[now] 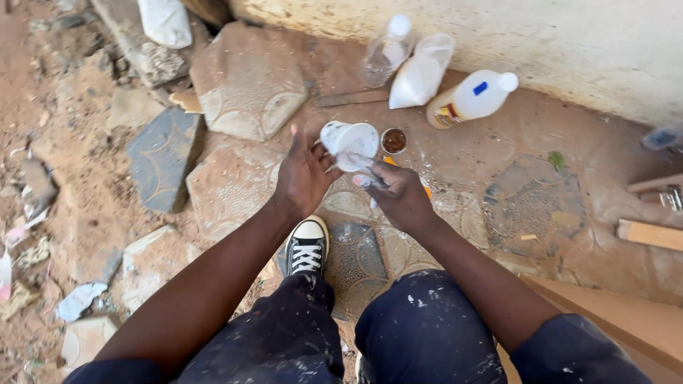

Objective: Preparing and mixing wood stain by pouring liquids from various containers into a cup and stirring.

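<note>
White cup (350, 142) gripped by left hand (304, 174) — right hand (398, 195) pinching tool inside; small tin (393, 141) holds brown liquid.

Your left hand (304, 174) grips a tilted white cup (348, 144), and your right hand (400, 197) holds a small tool to its rim. On the ground just beyond sit a small jar (393, 141), a white bottle (473, 98) lying down, and a bag of white powder (421, 72) by the wall (555, 35).

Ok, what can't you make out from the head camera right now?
- Inside of the white cup: tipped away, left hand holds it.
- Small tool in the right hand: fingers cover most of it.
- Right foot: hidden under the knees.
- Wood pieces and grey object: cut by right edge.
</note>
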